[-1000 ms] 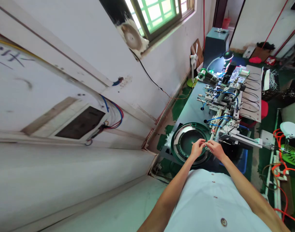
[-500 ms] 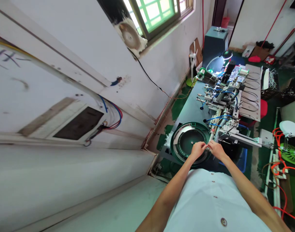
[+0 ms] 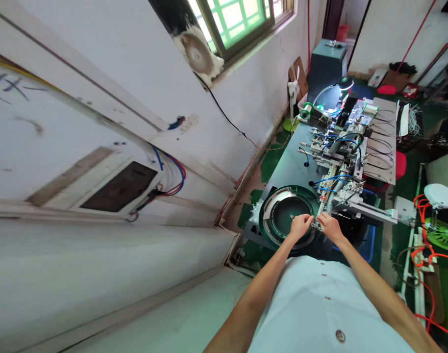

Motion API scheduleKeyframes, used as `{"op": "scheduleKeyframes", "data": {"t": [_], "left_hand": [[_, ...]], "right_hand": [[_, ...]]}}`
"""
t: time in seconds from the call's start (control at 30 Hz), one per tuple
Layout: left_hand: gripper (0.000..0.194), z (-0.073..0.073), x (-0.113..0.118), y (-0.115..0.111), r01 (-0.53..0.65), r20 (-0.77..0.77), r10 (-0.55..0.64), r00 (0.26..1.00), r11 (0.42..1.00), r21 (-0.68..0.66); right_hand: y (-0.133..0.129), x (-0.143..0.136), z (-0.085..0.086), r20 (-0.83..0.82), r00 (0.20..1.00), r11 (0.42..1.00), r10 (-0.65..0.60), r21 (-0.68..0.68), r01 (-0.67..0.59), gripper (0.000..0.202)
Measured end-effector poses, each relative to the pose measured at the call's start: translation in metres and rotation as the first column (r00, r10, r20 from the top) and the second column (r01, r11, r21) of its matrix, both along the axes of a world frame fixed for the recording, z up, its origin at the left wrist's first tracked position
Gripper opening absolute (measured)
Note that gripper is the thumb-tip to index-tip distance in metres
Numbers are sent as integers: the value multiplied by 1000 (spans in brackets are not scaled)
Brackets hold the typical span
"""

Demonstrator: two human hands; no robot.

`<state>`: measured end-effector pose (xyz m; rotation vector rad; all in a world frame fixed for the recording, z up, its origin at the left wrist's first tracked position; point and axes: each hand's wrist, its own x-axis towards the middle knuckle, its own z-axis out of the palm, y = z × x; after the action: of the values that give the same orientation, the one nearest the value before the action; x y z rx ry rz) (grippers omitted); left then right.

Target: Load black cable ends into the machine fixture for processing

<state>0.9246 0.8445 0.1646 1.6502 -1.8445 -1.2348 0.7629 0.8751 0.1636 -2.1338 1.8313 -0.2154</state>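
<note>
Your two hands, left [image 3: 301, 226] and right [image 3: 329, 227], have parted slightly since the last frame. Fingers [image 3: 321, 218] bunched, nearly closed on each; can't tell what they grip. One small metal fitting [image 3: 314, 225] between them. Left's over one round, dark-green bowl feeder [image 3: 283, 217], shiny-ringed; right's near one ribbed hose [image 3: 330, 202].
</note>
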Motion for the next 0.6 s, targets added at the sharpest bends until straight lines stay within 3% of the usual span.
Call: {"op": "scheduleKeyframes", "data": {"t": [0.13, 0.27, 0.6], "left_hand": [[20, -7, -3, -18, -57, 111, 63, 992, 997, -60], [13, -13, -15, -28, -37, 173, 51, 984, 996, -85], [10, -18, -35, -29, -70, 221, 77, 972, 997, -36]], "right_hand": [[-7, -18, -8, -4, 995, 994, -103, 31, 103, 23], [-8, -24, -16, -26, 990, 984, -137, 107, 139, 18], [-10, 1, -23, -140, 989, 955, -56, 282, 95, 20]]}}
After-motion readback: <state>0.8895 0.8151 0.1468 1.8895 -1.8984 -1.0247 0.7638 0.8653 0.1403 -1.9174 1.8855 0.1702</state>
